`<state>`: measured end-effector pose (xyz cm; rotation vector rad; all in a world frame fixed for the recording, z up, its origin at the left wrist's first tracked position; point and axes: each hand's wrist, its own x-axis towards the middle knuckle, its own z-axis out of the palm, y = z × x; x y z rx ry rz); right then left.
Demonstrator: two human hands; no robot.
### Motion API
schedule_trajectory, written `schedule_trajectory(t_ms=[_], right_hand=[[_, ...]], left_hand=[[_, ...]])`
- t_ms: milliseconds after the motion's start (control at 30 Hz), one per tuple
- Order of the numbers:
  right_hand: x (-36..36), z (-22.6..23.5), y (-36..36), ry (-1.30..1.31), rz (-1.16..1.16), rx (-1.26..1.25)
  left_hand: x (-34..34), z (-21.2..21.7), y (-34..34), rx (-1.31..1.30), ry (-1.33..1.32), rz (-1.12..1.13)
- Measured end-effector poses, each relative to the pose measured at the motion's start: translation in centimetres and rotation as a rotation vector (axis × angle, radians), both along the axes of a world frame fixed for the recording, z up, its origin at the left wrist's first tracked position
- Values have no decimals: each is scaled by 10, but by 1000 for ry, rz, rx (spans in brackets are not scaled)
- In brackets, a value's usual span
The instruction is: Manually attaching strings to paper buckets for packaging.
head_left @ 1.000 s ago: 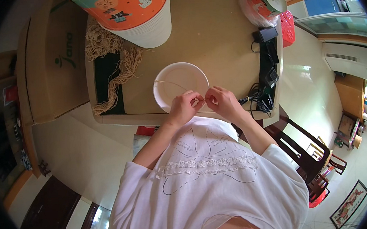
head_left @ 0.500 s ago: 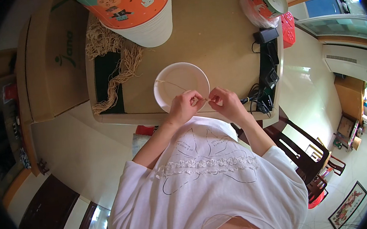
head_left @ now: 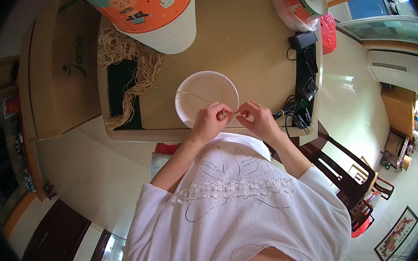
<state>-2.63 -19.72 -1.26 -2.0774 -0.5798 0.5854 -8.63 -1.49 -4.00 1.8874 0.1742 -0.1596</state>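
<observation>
A round white bowl (head_left: 215, 82) stands at the table's front edge. A thin tan string (head_left: 197, 96) runs from the bowl's left rim across its inside to my hands. My left hand (head_left: 210, 123) is closed in a pinch on the string above the bowl's near rim. Right beside it, my right hand (head_left: 260, 121) also pinches the string, just beyond the bowl's right side. A short bit of string shows between the fingertips of both hands; its exact shape is too small to make out.
A stack of large paper tubs (head_left: 170, 32) with an orange print stands at the far left. Tan string bundles (head_left: 140, 82) lie along the left edge. Black adapters and cables (head_left: 303, 40) line the right edge, below a wrapped small tub (head_left: 313, 1). A cardboard box (head_left: 60, 79) stands left of the table.
Both hands keep their pinch, with only slight shifts of the fingers. The bowl has not moved.
</observation>
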Motion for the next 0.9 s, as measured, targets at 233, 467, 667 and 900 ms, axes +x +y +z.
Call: schedule_trajectory(t_ms=[233, 467, 667, 900], right_hand=[[-3, -4, 1, -39, 19, -16], [-3, 0, 3, -34, 30, 18], [-3, -2, 1, -39, 27, -2], [-2, 2, -1, -25, -2, -39]], left_hand=[[2, 7, 0, 7, 18, -15], [4, 13, 0, 39, 32, -44], [5, 10, -3, 62, 28, -47], [2, 7, -3, 63, 52, -22]])
